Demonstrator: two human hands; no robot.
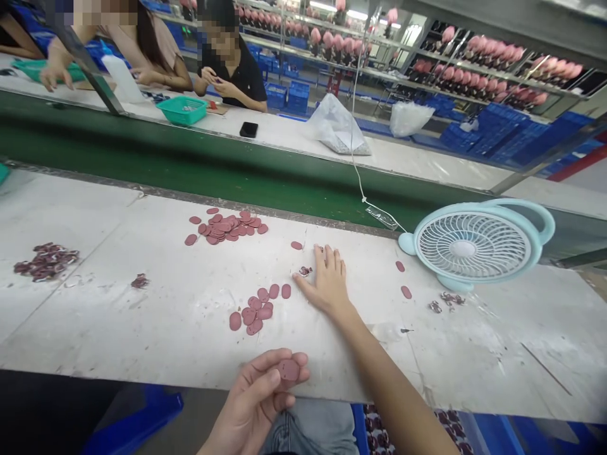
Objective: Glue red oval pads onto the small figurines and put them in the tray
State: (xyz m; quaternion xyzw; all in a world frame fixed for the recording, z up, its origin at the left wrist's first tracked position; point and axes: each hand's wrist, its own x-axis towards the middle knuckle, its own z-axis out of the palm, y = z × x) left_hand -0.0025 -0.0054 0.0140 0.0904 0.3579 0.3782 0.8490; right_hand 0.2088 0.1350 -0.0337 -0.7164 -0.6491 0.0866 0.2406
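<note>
Scuffed white worktop (142, 328) beside a green conveyor belt (190, 170).
Left hand (258, 398) pinches one dark-red oval disc (288, 370) at 6 o'clock; right hand (328, 281) rests flat, open, empty, beside loose discs (256, 309).

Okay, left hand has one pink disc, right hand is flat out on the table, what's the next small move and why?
Probably close the right hand on the small piece beside its thumb. The left hand already pinches a pink disc at the table edge, while the right lies flat and holds nothing, with that piece the nearest thing to it.
</note>
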